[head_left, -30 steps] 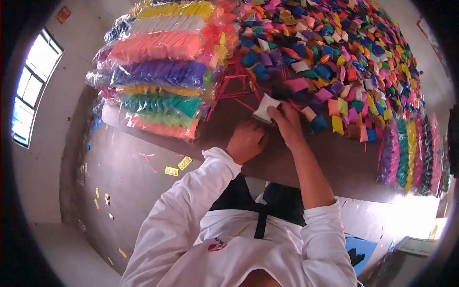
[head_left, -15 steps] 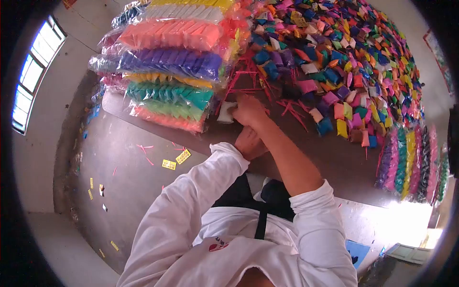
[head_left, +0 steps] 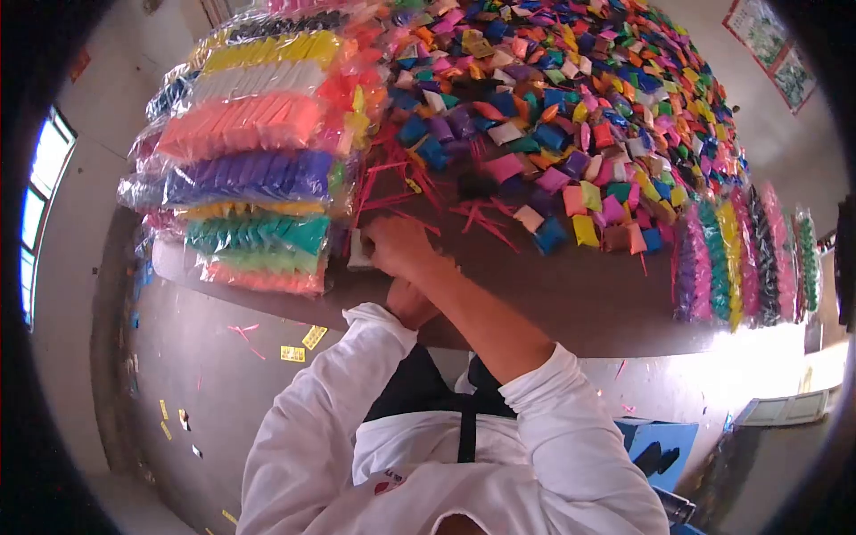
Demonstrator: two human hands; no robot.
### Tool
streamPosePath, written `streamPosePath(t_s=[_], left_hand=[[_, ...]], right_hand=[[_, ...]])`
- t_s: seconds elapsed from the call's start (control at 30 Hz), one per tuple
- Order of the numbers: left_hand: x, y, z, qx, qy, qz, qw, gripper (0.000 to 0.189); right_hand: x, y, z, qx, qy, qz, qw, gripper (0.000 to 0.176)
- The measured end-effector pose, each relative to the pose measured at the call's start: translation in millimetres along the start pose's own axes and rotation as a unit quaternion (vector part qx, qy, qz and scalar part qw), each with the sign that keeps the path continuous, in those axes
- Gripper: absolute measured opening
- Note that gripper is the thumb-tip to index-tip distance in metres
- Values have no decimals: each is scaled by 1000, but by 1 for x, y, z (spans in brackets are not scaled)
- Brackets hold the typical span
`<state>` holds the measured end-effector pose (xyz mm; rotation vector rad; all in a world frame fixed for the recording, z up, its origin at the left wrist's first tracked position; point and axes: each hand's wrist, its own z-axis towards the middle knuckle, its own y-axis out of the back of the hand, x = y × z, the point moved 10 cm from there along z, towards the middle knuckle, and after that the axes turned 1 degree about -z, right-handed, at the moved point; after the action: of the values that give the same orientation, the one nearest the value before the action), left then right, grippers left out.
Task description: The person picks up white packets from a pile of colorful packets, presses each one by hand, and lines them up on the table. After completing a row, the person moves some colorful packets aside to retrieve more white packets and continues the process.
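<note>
My right hand is over the brown table, its fingers closed at a small white packet near the stacked bags. The packet shows only in part, to the left of the fingers. My left hand lies under my right forearm, close to the table's near edge. My wrists cross there, and the left fingers are hidden. Just beyond my right hand are loose pink strips, scattered on the table.
Clear bags of coloured packets are stacked at the left. A large heap of small coloured packets covers the far side. More filled bags stand at the right edge. Yellow cards and pink strips lie on the floor.
The camera view has turned to the right, so the table and both hands appear further left. My right hand stays at the white packet, and the wrists are still crossed.
</note>
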<state>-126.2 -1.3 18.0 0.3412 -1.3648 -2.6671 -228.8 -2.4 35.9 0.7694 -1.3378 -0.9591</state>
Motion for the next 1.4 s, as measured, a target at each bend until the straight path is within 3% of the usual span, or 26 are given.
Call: streamPosePath(t_s=[0.1, 0.2, 0.27, 0.33, 0.4, 0.5, 0.6, 0.7, 0.8, 0.9, 1.0, 1.07, 1.1, 1.17, 1.2, 1.3, 1.37, 1.4], left_hand=[[-8, 17, 7, -21, 3, 57, 998, 18], [6, 24, 23, 46, 117, -122, 985, 24], [7, 22, 25, 31, 111, -118, 986, 16], [9, 24, 27, 14, 100, -115, 988, 12], [6, 28, 28, -3, 85, -116, 990, 10], [4, 35, 33, -15, 79, -131, 988, 10], [6, 28, 30, -10, 90, -106, 990, 10], [8, 31, 30, 11, 117, -125, 985, 11], [7, 38, 33, -18, 102, -104, 989, 13], [10, 28, 29, -10, 112, -135, 984, 18], [8, 34, 30, -35, 103, -129, 986, 19], [11, 31, 29, -4, 125, -134, 983, 21], [11, 30, 29, 11, 135, -139, 981, 22], [16, 24, 28, 58, 163, -138, 975, 27], [17, 20, 26, 86, 177, -141, 970, 30], [23, 25, 25, 54, 193, -211, 957, 40], [26, 26, 23, 54, 190, -234, 952, 41], [28, 26, 24, 53, 187, -243, 950, 42]], right_hand=[[-5, 24, -2, -98, 20, 138, 985, 16], [-46, 79, -7, -259, -39, 135, 956, 15], [-79, 134, -15, -368, -63, 101, 922, 16], [-119, 177, -12, -394, -123, 43, 910, 17], [-152, 208, -6, -408, -119, -43, 904, 23], [-199, 215, 16, -405, -101, -138, 898, 33], [-243, 196, 41, -198, -210, -139, 947, 46], [-259, 179, 57, -167, -186, -209, 945, 54], [-280, 167, 63, -99, -258, -227, 934, 57], [-274, 170, 72, -106, -229, -256, 933, 58], [-270, 185, 70, -135, -194, -127, 963, 51], [-254, 194, 49, -171, -191, 42, 966, 46], [-243, 198, 32, -188, -189, 124, 956, 43], [-210, 179, -7, -128, -229, 364, 894, 38], [-204, 163, -23, -131, -204, 412, 878, 39], [-171, 122, -73, -133, -144, 505, 841, 39], [-152, 81, -98, -63, -161, 594, 785, 37], [-145, 74, -106, -71, -152, 574, 801, 36]])
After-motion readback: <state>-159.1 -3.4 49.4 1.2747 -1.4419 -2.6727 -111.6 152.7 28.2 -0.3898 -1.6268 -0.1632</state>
